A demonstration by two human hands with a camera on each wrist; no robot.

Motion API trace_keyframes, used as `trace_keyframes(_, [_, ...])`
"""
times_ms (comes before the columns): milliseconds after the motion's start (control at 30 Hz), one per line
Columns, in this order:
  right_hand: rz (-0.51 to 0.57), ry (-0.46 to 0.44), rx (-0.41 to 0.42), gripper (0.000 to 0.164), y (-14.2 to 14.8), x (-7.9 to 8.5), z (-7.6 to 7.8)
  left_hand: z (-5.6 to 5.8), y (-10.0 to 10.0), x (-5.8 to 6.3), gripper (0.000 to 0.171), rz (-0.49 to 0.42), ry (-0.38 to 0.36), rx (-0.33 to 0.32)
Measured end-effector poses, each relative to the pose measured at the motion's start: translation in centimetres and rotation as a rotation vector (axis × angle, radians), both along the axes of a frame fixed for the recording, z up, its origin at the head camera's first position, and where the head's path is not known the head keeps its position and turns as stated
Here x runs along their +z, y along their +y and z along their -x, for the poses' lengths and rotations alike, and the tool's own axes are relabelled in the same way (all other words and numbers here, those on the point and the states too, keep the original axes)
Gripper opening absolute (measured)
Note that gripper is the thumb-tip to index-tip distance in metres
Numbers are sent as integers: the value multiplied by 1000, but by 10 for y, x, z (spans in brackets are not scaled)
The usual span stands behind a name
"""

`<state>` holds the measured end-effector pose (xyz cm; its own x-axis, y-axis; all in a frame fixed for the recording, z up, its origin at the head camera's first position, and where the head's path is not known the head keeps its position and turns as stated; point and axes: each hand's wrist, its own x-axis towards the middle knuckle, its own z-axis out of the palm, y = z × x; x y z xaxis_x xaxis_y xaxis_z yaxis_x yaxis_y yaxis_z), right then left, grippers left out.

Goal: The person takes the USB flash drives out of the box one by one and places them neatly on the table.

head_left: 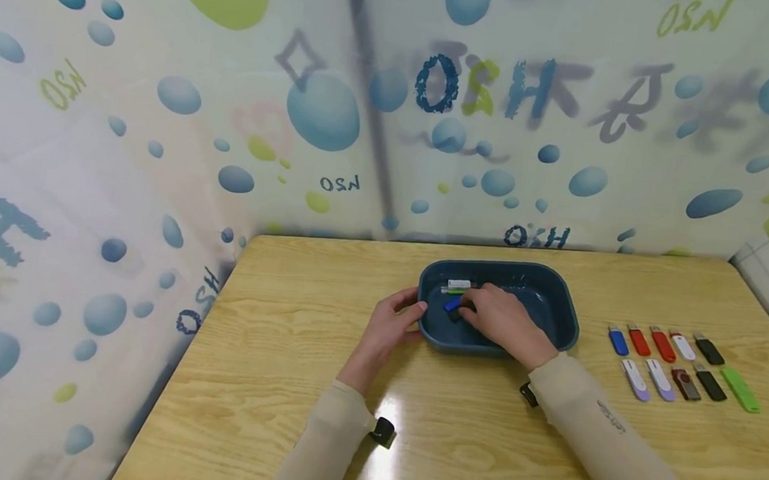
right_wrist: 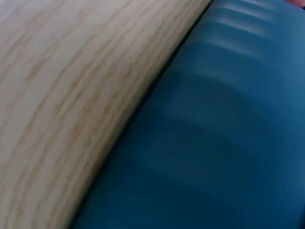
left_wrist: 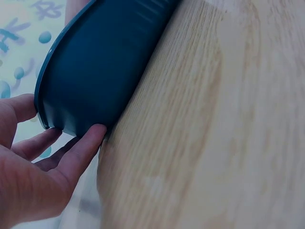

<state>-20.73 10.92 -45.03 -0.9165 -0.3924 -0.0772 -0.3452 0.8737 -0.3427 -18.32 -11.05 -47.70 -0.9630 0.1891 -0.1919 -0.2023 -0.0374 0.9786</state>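
A dark blue plastic tray (head_left: 497, 350) stands on the table, with a few USB flash drives at its left end. My left hand (head_left: 392, 319) grips the tray's left side, thumb at the rim; in the left wrist view, the left hand (left_wrist: 43, 176) has its fingertips against the outer wall. My right hand (head_left: 496, 315) reaches inside, its bent fingers at a blue flash drive (head_left: 451, 304) and a dark one (head_left: 454, 315). Whether they pinch either is hidden. Beyond lies a white and green flash drive (head_left: 459, 285). The right wrist view shows only the tray's outer wall (right_wrist: 214, 133) and wood.
Two rows of flash drives lie right of the tray, among them a blue flash drive (head_left: 618, 341), a red flash drive (head_left: 639, 341) and a green flash drive (head_left: 741, 390). A patterned curtain (head_left: 393, 121) hangs behind the wooden table (head_left: 300, 301).
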Motion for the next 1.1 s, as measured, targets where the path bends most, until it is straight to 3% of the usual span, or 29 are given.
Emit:
trace_keyframes(667, [13, -29, -37, 20, -2, 1, -1, 2, 1, 0, 48, -6, 1, 0])
trace_keyframes(900, [-38, -64, -116, 53, -6, 0, -1, 1, 1, -2, 47, -5, 1, 8])
trace_keyframes(1100, [-32, -46, -81, 44, -9, -1, -1, 1, 1, -1, 47, -11, 4, 13])
